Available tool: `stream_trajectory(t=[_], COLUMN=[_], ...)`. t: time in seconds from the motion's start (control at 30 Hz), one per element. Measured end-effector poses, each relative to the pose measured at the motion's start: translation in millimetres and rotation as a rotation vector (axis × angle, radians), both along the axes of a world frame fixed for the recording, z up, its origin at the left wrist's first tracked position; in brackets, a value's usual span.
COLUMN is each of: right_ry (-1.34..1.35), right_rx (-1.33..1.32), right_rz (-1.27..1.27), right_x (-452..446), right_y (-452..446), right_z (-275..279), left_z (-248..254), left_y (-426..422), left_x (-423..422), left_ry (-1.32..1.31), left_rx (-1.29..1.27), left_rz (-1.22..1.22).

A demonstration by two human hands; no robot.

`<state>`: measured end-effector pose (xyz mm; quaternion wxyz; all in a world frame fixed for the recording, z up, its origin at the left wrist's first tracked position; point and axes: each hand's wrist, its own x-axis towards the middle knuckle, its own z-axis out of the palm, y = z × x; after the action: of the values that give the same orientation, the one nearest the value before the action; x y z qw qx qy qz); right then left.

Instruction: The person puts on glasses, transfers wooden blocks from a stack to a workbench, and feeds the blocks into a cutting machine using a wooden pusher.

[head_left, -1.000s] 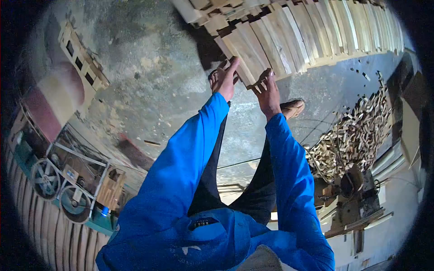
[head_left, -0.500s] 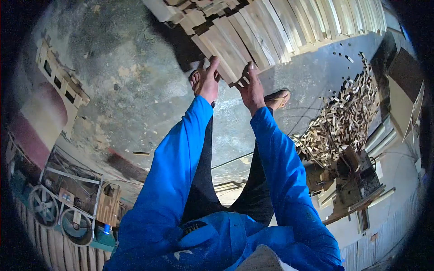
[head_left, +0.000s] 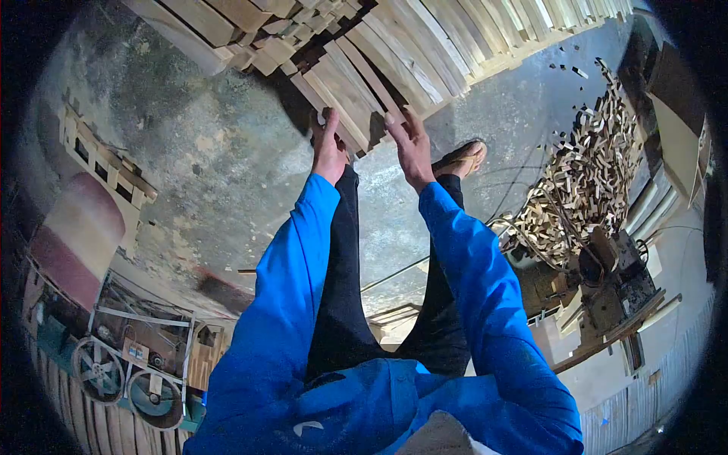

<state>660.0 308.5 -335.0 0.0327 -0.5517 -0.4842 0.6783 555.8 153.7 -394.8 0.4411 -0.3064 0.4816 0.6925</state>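
A long stack of pale wooden boards (head_left: 402, 57) runs across the top of the head view. My left hand (head_left: 330, 149) is at the near left corner of the stack, its thumb up along the outer board and its other fingers partly hidden. My right hand (head_left: 412, 148) is at the near end of the boards, fingers bent against a narrow board (head_left: 369, 72) that stands slightly apart from its neighbours. Between my two hands lie the ends of a few boards (head_left: 341, 95).
A heap of small wood offcuts (head_left: 580, 171) lies on the floor (head_left: 189, 152) at right, beside a dark machine (head_left: 614, 280). At lower left is a frame with two wheels (head_left: 98, 371). My sandalled foot (head_left: 464, 159) is right of my right hand.
The stack has shifted left in view, showing more wood at upper left. My right hand has moved up against the boards, and a dark gap has opened beside the narrow board.
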Motion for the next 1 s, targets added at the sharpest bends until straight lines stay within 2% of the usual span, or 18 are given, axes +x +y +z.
stream_trajectory(t=[0.07, 0.13, 0.17, 0.23, 0.27, 0.37, 0.53, 0.6, 0.73, 0.8, 0.93, 1.0], right_ry=[0.022, -0.157, -0.153, -0.098, -0.116, 0.008, 0.055, -0.074, -0.138, -0.226, -0.201, -0.242], right_rx=[0.049, 0.03, 0.027, 0.241, 0.243, 0.276, 0.246, 0.243, 0.319, 0.194, 0.188, 0.411], right_rz=[0.089, 0.277, 0.275, 0.42, 0.508, 0.477, 0.467, 0.559, 0.621, 0.673, 0.571, 0.562], right_x=[-9.1, -17.1, -19.1, -20.6, -16.7, -13.1, -20.4, -28.1, -35.6, -39.9, -45.3, -43.7], right_y=[11.9, 20.9, 19.8, 16.3, 15.8, 11.5, 18.0, 21.7, 21.7, 26.5, 16.9, 5.6], right_z=[7.9, 4.5, 2.3, 0.9, 4.0, 3.8, -8.9, -1.6, 3.3, 5.9, 4.8, -2.0], left_z=[-0.5, 6.1, 12.0, 16.3, 14.2, 8.5, 14.7, 16.2, 12.7, 7.4, 9.3, 8.4], left_y=[1.6, 4.9, 6.9, 6.4, 3.7, -4.1, -2.2, 1.1, -1.5, -4.2, -4.1, -7.8], left_x=[-0.6, -2.4, -4.1, -3.3, -3.1, -6.2, -7.4, -6.7, -6.5, -6.3, -8.0, -8.6], left_ry=[0.028, 0.049, 0.053, 0.004, 0.004, 0.026, 0.004, -0.025, -0.012, 0.011, -0.005, -0.054], left_rx=[-0.014, -0.056, -0.059, -0.072, -0.071, -0.03, -0.041, -0.016, -0.011, 0.037, 0.025, 0.049], left_rz=[-0.028, -0.067, -0.069, -0.071, -0.076, -0.09, -0.117, -0.09, -0.073, -0.091, -0.078, -0.068])
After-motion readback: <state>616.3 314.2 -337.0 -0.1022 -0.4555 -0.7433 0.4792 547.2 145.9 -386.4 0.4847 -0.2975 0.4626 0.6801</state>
